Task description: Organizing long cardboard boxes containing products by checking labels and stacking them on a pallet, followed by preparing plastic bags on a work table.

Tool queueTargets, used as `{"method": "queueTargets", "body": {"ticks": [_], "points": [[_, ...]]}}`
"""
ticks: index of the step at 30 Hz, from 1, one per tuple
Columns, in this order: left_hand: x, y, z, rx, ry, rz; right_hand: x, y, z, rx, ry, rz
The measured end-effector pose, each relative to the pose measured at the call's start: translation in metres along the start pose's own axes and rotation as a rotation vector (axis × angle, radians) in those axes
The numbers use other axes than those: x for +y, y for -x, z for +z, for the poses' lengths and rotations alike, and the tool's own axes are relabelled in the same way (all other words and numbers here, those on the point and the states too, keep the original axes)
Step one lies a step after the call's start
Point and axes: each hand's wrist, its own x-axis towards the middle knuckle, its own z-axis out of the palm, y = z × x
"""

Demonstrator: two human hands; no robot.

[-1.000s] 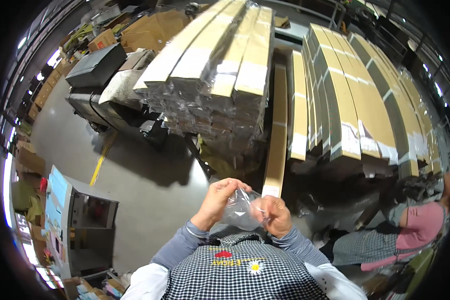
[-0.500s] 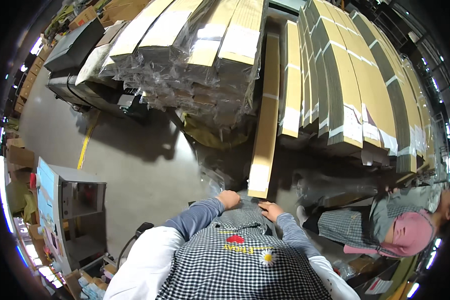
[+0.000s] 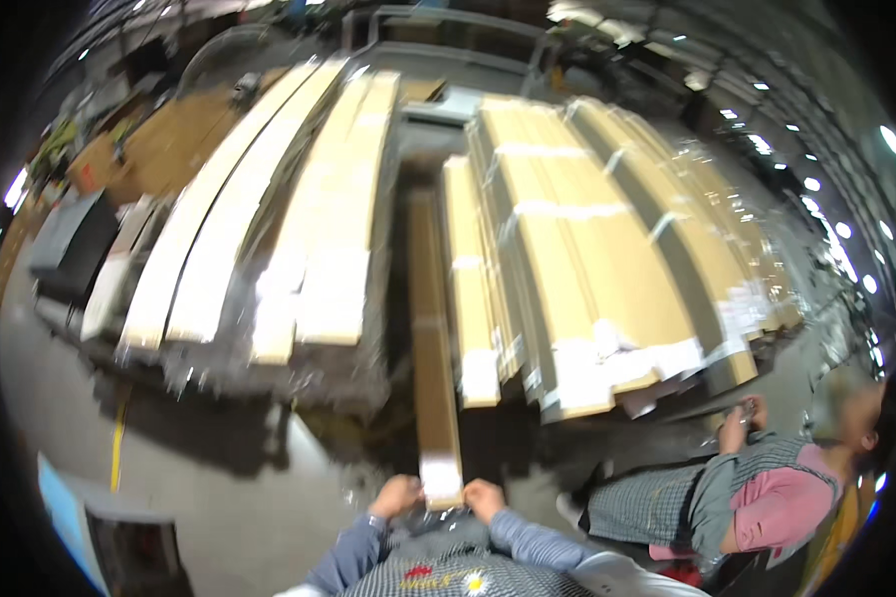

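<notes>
A long, narrow cardboard stack [image 3: 434, 368] juts toward me from between the bigger piles, a white label on its near end. My left hand [image 3: 396, 496] is at the left edge of that end, its fingers curled against the side. On the opposite edge, my right hand [image 3: 484, 500] is closed with its fingertips at the corner. Both hands are somewhat blurred, and the stack's underside is hidden. My checked apron [image 3: 438, 557] is just below the label.
Plastic-wrapped cardboard piles [image 3: 338, 269] stand left of the stack, strapped cardboard piles [image 3: 567, 259] to its right. A co-worker in a checked apron [image 3: 637, 497] is at the right, hands raised together. A blue-sided cabinet [image 3: 80, 527] stands at the lower left on the grey floor.
My hands have moved from the front of my apron to the two sides of the cardboard stack's near end. The view has shifted upward. The co-worker's hands have come together.
</notes>
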Motion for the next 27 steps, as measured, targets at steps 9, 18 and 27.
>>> {"method": "queueTargets", "body": {"ticks": [9, 18, 27], "points": [[-0.109, -0.043, 0.050, 0.391, -0.626, 0.275, 0.015, -0.084, 0.043, 0.106, -0.265, 0.399], [-0.081, -0.091, 0.032, 0.207, -0.357, -0.051, -0.011, -0.161, 0.008, 0.062, -0.790, 0.691], [-0.078, -0.111, 0.034, 0.178, -0.312, -0.104, 0.018, -0.121, 0.000, -0.323, -0.516, 0.749]]}}
